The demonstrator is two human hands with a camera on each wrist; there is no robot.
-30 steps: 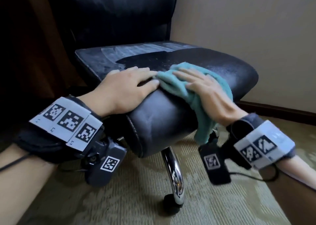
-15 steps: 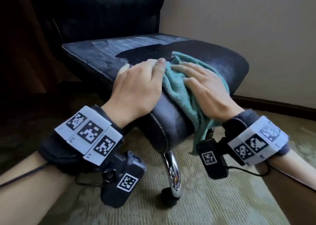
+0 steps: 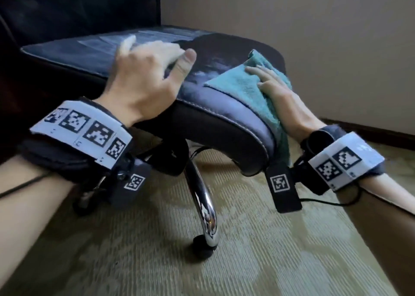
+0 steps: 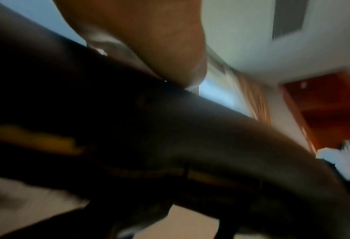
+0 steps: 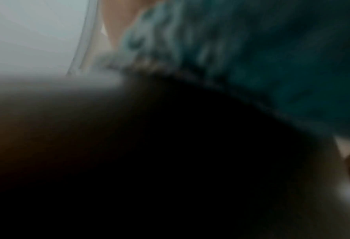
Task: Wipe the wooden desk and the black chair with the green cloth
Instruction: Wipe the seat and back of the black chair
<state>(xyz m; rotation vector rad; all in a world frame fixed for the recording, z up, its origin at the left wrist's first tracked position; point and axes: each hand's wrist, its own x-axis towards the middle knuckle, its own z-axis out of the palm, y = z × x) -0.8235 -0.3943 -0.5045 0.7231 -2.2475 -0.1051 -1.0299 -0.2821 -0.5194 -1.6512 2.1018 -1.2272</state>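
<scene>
The right hand lies flat on the cloth, fingers straight, at the right of the frame. The left hand rests on the seat near the middle, fingers loose, holding nothing. The two hands are well apart. To wipe well, I think the flat hand should press down and slide in long rows across the dusty grey part at the upper left.
</scene>
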